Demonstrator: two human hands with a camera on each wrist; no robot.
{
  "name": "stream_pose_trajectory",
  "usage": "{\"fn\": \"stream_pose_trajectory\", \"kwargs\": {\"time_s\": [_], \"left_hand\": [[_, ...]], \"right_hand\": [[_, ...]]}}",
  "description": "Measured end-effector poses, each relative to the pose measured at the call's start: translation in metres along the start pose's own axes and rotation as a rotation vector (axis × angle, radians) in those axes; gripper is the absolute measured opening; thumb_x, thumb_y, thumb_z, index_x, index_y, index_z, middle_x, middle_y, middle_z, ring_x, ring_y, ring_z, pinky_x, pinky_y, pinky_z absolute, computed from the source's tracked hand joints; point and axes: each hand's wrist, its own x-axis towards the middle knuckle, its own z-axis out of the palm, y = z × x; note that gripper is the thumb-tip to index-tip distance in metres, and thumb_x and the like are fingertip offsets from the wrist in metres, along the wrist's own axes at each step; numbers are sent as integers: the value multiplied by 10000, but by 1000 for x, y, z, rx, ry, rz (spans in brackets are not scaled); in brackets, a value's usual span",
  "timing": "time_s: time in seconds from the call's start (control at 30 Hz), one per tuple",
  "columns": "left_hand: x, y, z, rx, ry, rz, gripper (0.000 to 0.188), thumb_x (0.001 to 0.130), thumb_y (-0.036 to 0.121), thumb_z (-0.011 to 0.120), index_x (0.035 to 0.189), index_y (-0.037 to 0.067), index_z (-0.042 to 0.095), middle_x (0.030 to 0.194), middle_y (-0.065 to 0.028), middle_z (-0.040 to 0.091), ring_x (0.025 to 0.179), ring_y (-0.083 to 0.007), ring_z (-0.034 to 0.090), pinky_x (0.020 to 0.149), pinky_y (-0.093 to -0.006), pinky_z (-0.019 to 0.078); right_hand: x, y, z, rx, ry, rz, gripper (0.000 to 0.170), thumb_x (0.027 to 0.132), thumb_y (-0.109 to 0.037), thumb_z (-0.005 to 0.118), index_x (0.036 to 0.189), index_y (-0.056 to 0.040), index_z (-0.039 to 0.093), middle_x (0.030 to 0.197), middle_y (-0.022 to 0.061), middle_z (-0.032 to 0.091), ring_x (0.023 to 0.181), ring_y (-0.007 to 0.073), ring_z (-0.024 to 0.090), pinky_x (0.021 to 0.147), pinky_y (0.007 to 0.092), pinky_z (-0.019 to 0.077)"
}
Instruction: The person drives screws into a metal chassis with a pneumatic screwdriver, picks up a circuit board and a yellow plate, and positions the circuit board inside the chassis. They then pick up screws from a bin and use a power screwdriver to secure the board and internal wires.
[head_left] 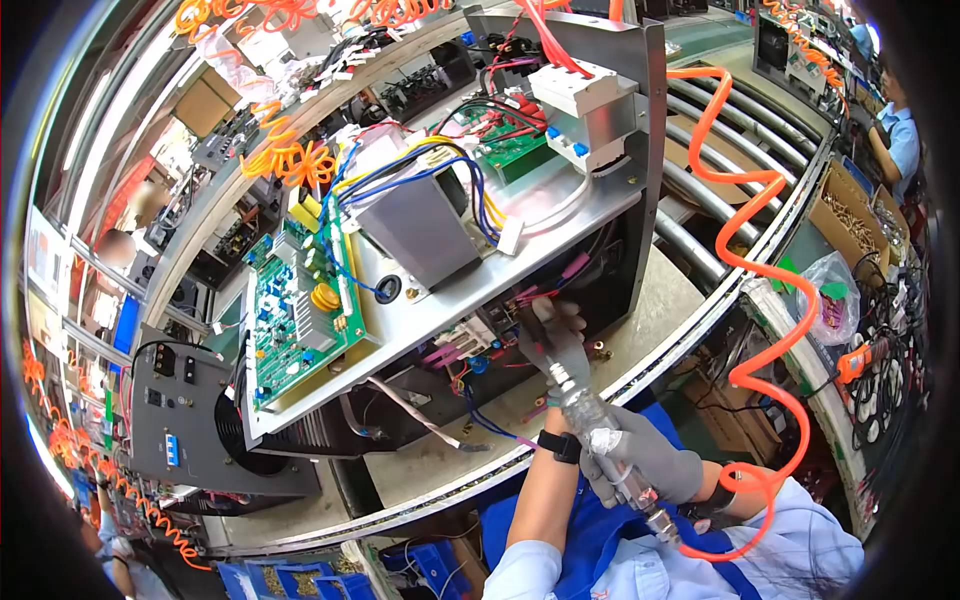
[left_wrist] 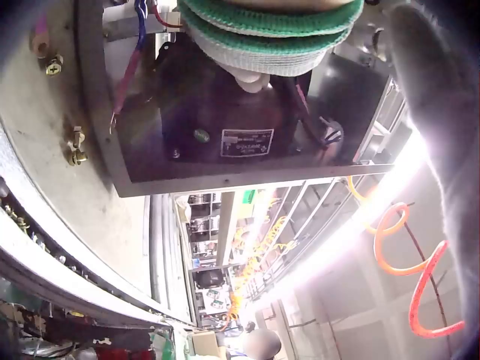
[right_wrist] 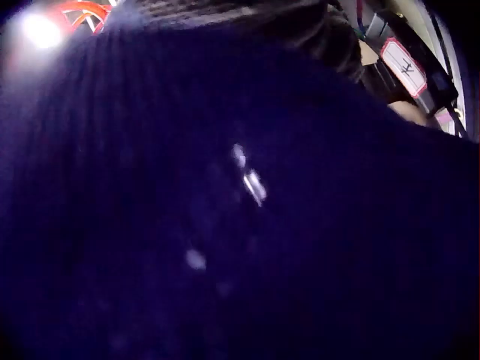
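Note:
In the head view, my gloved right hand (head_left: 655, 455) grips a silver air screwdriver (head_left: 585, 405) wrapped in clear film. An orange coiled air hose (head_left: 770, 380) runs to its rear end. The tool's front end points up at the open lower bay of a power unit (head_left: 430, 290). My gloved left hand (head_left: 555, 335) is at that bay, beside the tool's front end; I cannot tell whether its fingers pinch anything. Its green-edged cuff (left_wrist: 270, 37) crosses the top of the left wrist view. Dark blue cloth (right_wrist: 225, 225) fills most of the right wrist view.
A green circuit board (head_left: 300, 310) and a grey metal box (head_left: 415, 225) sit on the unit's upper plate. Loose wires hang from its front. Metal rollers (head_left: 690, 225) lie behind. Blue parts bins (head_left: 300, 580) stand low in front, and a box of screws (head_left: 845, 220) at right.

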Motion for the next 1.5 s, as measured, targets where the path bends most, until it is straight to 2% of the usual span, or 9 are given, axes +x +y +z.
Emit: {"fn": "stream_pose_trajectory", "kwargs": {"time_s": [0.37,0.43,0.5,0.63,1.07,1.17,1.2,1.3,1.5], "left_hand": [[-20,-2,-56,33,-233,-181,216,934,241,566,991,36,600,784,-88,651,583,-131,594,498,-273,465],[-68,32,-91,734,-337,392,186,886,197,618,1009,57,619,768,-95,650,599,-148,607,566,-308,498],[-104,43,-146,1025,-380,470,233,840,183,651,1040,70,613,769,-97,645,621,-212,637,590,-329,498],[-93,51,-214,1124,80,100,254,815,287,683,918,61,631,787,-111,657,655,-273,637,611,-382,498],[-28,27,-246,1515,-95,126,286,790,284,646,870,9,643,829,-209,630,761,-390,601,700,-479,471],[-61,71,-244,1400,-11,285,256,842,144,559,1037,-13,615,869,-192,622,719,-331,603,665,-419,481],[-70,88,-235,948,-30,160,203,885,135,548,1015,-4,619,793,-92,616,587,-175,569,507,-285,445],[-97,149,-163,379,-85,-215,244,926,152,530,1090,-16,595,839,-57,626,594,-62,530,489,-191,411],[-65,102,-108,-239,-208,-439,302,960,209,537,1137,-33,566,955,-118,647,668,-84,562,507,-191,412]], "right_hand": [[-10,5,6,-112,-5,-88,524,834,-430,534,1172,-43,435,724,100,556,495,178,557,429,277,455],[-28,-1,-2,-81,-67,14,606,782,-443,572,1191,-16,436,739,102,565,521,165,560,430,256,429],[-38,1,-20,-102,-140,47,668,755,-478,590,1204,-3,448,713,109,541,518,170,535,441,275,440],[-42,10,-43,-105,-159,103,653,756,-447,598,1199,11,458,712,122,545,517,172,527,443,283,439],[-43,19,-42,-74,-177,187,720,721,-411,674,1245,10,415,715,122,544,515,184,546,434,294,442],[-49,14,-47,-129,-189,186,675,739,-325,695,1270,-25,406,770,91,561,519,158,553,462,283,458],[-51,14,-52,-76,-227,176,688,742,-310,723,1272,-22,392,765,91,558,524,148,554,465,279,458],[-52,17,-64,-14,-296,209,714,743,-314,740,1283,-21,375,745,92,550,527,148,556,466,275,457],[-59,4,-54,-114,-284,163,763,692,-352,779,1251,-9,389,725,93,542,545,153,559,475,279,458]]}}
